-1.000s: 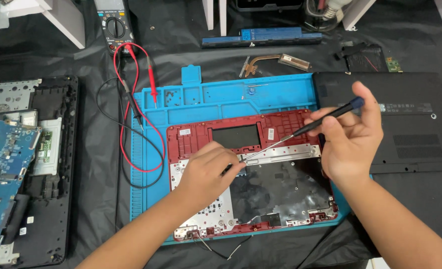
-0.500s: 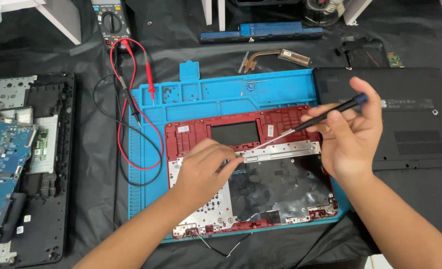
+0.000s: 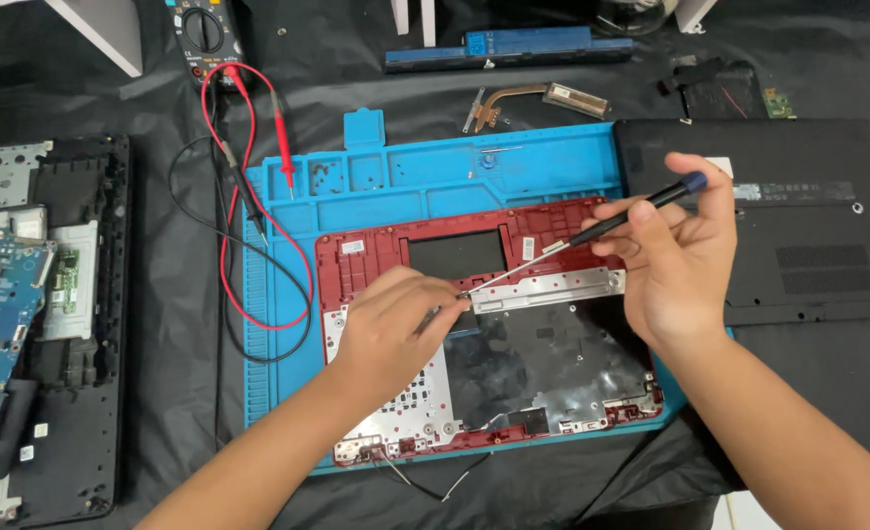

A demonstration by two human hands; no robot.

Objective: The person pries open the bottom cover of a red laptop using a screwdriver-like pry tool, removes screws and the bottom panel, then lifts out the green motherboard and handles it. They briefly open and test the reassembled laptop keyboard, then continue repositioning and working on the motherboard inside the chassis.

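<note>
A black cloth-covered surface [image 3: 160,412] carries a blue silicone repair mat [image 3: 435,177] at centre. At nine o'clock lies an opened black laptop chassis [image 3: 91,294]; at three o'clock lies a black laptop bottom cover [image 3: 808,236]. At eleven o'clock sits a multimeter [image 3: 204,34] with red and black probe leads [image 3: 258,196], and at twelve o'clock a long laptop battery [image 3: 508,47] beside a copper heat pipe [image 3: 533,98].
</note>
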